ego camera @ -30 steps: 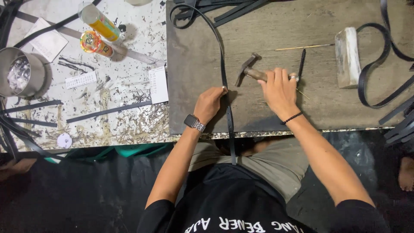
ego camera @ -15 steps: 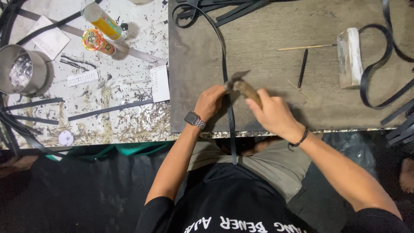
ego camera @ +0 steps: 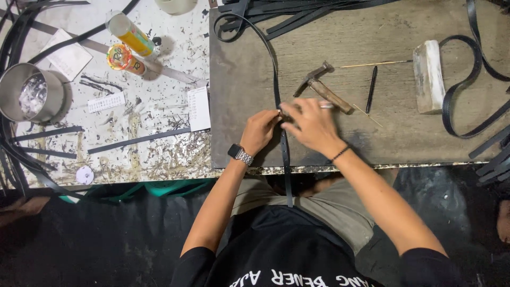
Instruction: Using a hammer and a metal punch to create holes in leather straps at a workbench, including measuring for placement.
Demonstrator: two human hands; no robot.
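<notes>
While both hands pinch the black strap (ego camera: pixel 280 114) flat on the dark desk (ego camera: pixel 372 138), left hand (ego camera: pixel 260 130) and right hand (ego camera: pixel 313 125) fingertips close on it mid-length. Strap looks thin, limp, light; best held near the worked spot. Hammer (ego camera: pixel 324 90) lies loose just beside.

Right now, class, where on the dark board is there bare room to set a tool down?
Bare board lies left of the strap, and between pen and white block. It is crowded around both hands and the hammer, and along the top edge's strap pile.
</notes>
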